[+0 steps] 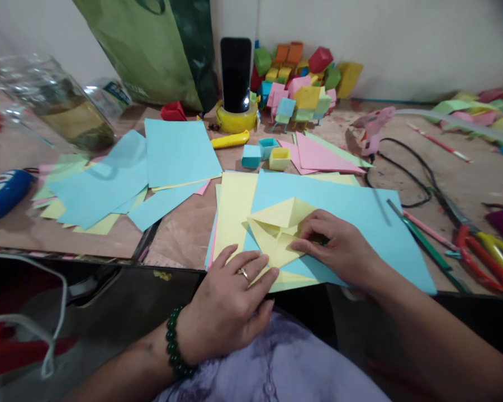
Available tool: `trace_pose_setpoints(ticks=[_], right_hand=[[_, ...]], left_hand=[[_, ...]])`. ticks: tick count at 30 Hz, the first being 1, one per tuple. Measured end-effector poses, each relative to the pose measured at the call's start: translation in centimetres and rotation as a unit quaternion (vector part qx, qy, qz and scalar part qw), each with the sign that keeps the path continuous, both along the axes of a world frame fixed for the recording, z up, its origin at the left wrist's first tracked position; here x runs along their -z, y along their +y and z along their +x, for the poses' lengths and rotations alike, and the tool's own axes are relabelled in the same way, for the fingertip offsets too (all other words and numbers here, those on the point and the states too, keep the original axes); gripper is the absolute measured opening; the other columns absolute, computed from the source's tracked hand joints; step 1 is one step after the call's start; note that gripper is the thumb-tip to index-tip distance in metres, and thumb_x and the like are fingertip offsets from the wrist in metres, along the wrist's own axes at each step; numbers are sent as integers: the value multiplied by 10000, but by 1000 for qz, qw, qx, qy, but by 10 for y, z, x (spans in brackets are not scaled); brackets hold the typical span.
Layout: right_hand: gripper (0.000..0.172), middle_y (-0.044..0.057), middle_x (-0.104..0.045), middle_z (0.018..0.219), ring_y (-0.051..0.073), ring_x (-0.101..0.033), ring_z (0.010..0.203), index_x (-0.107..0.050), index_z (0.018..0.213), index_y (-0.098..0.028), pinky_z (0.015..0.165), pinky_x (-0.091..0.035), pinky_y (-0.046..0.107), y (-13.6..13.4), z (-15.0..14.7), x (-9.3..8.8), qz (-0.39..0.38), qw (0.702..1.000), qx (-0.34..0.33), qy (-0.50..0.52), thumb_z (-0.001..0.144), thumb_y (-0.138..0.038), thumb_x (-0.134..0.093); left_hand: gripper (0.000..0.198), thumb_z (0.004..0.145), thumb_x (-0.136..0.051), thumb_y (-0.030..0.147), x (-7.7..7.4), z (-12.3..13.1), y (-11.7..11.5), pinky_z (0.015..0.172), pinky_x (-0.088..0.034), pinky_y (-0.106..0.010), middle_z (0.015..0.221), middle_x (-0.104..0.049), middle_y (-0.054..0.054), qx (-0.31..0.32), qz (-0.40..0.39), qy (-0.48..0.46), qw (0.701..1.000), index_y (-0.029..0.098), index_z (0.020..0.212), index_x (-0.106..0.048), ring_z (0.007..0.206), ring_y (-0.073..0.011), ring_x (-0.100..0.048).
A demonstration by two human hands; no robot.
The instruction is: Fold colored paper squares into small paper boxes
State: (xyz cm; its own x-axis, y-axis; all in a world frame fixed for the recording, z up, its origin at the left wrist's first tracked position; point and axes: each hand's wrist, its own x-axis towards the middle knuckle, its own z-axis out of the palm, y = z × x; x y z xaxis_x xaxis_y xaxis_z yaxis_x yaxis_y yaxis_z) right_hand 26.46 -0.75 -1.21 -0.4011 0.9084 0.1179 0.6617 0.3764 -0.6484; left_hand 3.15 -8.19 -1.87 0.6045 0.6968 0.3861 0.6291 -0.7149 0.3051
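A partly folded piece of yellow paper (276, 245) lies on the blue sheets (339, 201) near the table's front edge. Thumb and fingers of my right hand (333, 243) pinch its right side, where a fold stands up. My left hand (238, 290), with a ring and a green bead bracelet, rests flat with fingers spread at the paper's lower left. Its fingertips are close to the folded paper; whether they touch it I cannot tell. Under it lies a yellow sheet (235, 212). Beyond the stack sit two small blue paper boxes (251, 157) and a yellow one (279, 159).
Scissors (482, 257), a green pencil (425, 243) and a pink glue gun (375, 131) with its cord lie to the right. Loose coloured paper (104, 178) and a glass jar (67, 106) are on the left. A phone (236, 75) stands behind, beside paper chairs (305, 100).
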Motion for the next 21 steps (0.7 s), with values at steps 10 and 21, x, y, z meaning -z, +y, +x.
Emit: trace_pose_setpoints(ticks=[10, 21], right_hand=[[166, 26, -561, 830, 172, -559, 753, -572, 771, -207, 651, -457, 294, -3, -2, -4, 31, 996, 23, -74, 796, -347, -658], [528, 91, -558, 995, 283, -540, 950, -521, 1022, -183, 801, -478, 413, -19, -3, -6, 58, 975, 102, -189, 669, -528, -707]], left_hand=[[323, 834, -558, 301, -9, 1, 6, 1001, -339, -525, 1143, -633, -70, -7, -108, -6, 994, 215, 1140, -613, 1055, -258, -542], [312, 837, -534, 296, -14, 2, 6, 1034, -288, -547, 1128, -619, -53, -14, -132, 13, 991, 226, 1134, -597, 1051, -252, -520]])
